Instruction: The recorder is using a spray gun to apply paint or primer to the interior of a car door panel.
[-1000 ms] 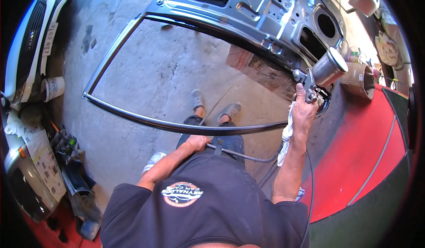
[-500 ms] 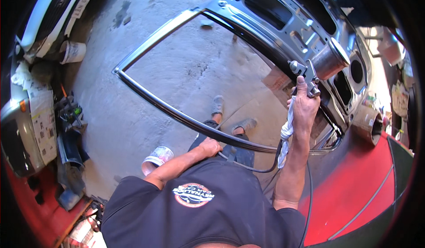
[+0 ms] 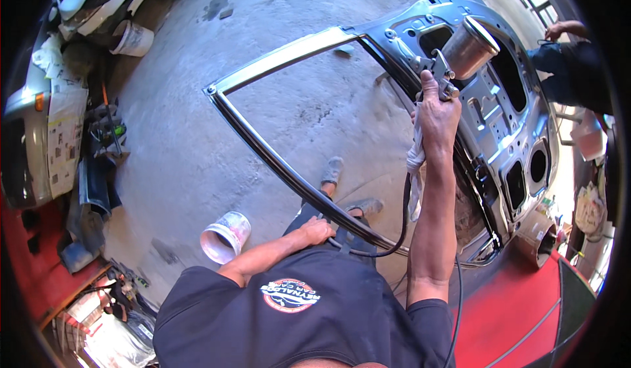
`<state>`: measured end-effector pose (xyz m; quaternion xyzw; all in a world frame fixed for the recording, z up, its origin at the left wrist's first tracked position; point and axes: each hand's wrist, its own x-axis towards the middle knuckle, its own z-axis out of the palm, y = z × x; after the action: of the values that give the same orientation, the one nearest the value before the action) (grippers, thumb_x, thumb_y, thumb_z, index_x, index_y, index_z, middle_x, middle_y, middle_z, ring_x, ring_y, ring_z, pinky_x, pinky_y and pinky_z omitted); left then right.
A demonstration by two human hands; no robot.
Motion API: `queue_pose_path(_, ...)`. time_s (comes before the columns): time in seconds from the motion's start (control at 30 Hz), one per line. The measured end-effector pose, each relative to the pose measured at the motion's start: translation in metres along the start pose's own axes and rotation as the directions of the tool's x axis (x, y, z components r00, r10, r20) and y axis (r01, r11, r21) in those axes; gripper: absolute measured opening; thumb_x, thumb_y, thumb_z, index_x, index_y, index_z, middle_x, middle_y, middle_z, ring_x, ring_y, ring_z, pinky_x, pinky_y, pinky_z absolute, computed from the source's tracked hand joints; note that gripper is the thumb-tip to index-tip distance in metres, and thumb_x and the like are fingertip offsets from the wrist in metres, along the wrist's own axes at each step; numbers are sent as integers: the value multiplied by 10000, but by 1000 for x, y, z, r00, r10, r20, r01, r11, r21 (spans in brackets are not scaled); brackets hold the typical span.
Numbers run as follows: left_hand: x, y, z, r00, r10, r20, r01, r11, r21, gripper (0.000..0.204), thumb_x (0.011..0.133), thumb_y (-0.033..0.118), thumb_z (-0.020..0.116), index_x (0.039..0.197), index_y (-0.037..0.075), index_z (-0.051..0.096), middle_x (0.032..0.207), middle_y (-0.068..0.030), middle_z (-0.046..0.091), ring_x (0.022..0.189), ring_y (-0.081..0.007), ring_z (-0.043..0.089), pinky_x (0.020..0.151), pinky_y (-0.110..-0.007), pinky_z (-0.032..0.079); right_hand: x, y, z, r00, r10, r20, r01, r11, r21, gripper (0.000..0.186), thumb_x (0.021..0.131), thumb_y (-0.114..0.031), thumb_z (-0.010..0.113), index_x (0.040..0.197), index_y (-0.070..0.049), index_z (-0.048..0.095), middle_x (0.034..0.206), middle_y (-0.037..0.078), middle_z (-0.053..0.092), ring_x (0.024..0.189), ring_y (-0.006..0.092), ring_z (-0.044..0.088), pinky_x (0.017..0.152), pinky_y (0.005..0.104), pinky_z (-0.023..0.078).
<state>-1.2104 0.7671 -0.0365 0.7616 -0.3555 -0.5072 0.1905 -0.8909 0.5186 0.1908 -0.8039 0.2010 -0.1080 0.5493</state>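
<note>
My right hand (image 3: pixel 437 118) is wrapped round the handle of a spray gun (image 3: pixel 439 72) with a metal cup (image 3: pixel 472 49) on top. A white cloth (image 3: pixel 415 154) is bunched below that hand, and a dark hose (image 3: pixel 402 227) loops down from it. The gun is over a silver car door (image 3: pixel 490 121), near where its window frame (image 3: pixel 282 54) joins the panel. Close to my waist, my left hand (image 3: pixel 317 230) is closed round the hose, beside the lower frame edge. Its fingertips are partly hidden.
A white bucket (image 3: pixel 227 236) stands on the concrete floor left of my legs. Another bucket (image 3: pixel 133 38) is by a parked car at far left. A red panel (image 3: pixel 506 302) lies at lower right, next to a cardboard box (image 3: pixel 536 238). Another person (image 3: pixel 568 66) stands beyond the door.
The spray gun in my right hand has moved along the door toward its far end. My view has shifted, so the door sits farther right. My left hand stays at my waist.
</note>
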Motion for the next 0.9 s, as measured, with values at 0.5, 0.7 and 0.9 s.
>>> queue_pose_path(0.5,19,-35,39,955,155,-251,-170,985,-38,277,913,183,601,1142,210,753,1110,-49,741,1133,-288,678,867,-509,546,32,-3,24,984,-73,164,85,994,-65,489,972,-486,719,866,-13,652,698,16,609,555,120,589,502,298,495)
queue_pose_path(0.7,12,-29,30,950,181,-256,-207,975,-79,272,918,193,596,1141,217,750,1106,-40,737,1134,-274,677,842,-508,541,25,-29,36,998,-65,24,69,955,-287,458,978,-443,730,961,13,679,762,6,638,742,111,543,715,316,468)
queue_pose_path(0.9,7,-21,15,958,192,-212,-213,974,-78,285,917,192,606,1163,237,742,1104,-31,722,1143,-255,670,833,-492,542,35,-16,33,978,-112,176,140,978,-152,478,969,-489,724,919,-16,681,699,1,603,603,106,538,576,292,455)
